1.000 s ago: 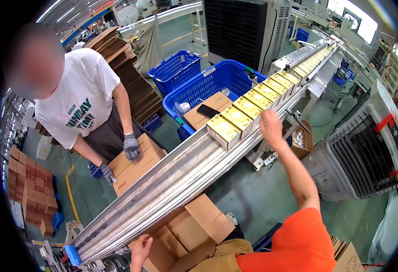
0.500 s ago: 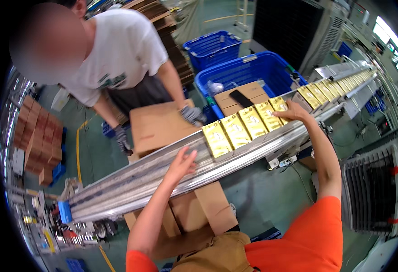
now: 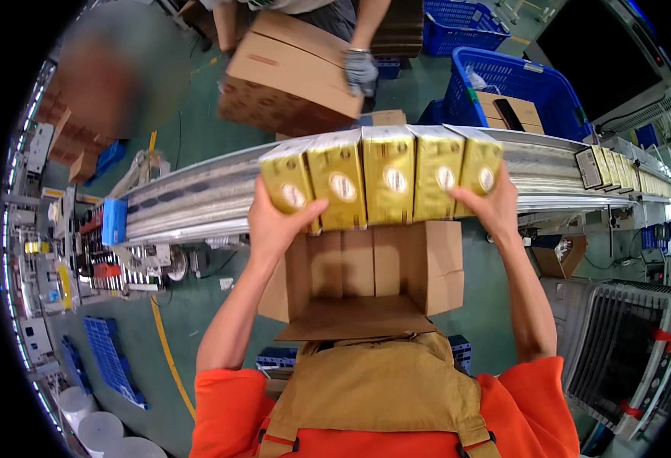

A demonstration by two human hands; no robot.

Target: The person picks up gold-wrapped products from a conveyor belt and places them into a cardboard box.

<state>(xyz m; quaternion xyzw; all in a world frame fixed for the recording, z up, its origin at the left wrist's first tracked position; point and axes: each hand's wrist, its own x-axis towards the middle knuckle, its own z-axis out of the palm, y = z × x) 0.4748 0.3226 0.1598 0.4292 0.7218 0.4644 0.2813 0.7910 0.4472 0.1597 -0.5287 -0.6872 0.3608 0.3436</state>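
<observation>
Head view: the person's left hand [image 3: 274, 217] and right hand [image 3: 496, 202] clamp a row of five gold boxes [image 3: 389, 183] from its two ends, thumbs across the front faces, the other fingers mostly hidden. The row overlaps the near edge of the conveyor [image 3: 198, 191]; whether it touches the rail cannot be told. The metal bed shows on both sides of the row, leftward to a blue end block [image 3: 114, 221], rightward to more gold boxes [image 3: 618, 169], well apart from the held ones. Beyond the far edge, a co-worker's gloved hand [image 3: 360, 72] rests on a brown closed carton [image 3: 297, 76], standing close behind the row. Below the row, on the person's side, an open carton [image 3: 350, 328] has its flaps spread outward, its far part behind the boxes. Past the conveyor, a blue basket [image 3: 519, 84] holds a small carton [image 3: 532, 116] with a dark phone [image 3: 508, 114] on top.
</observation>
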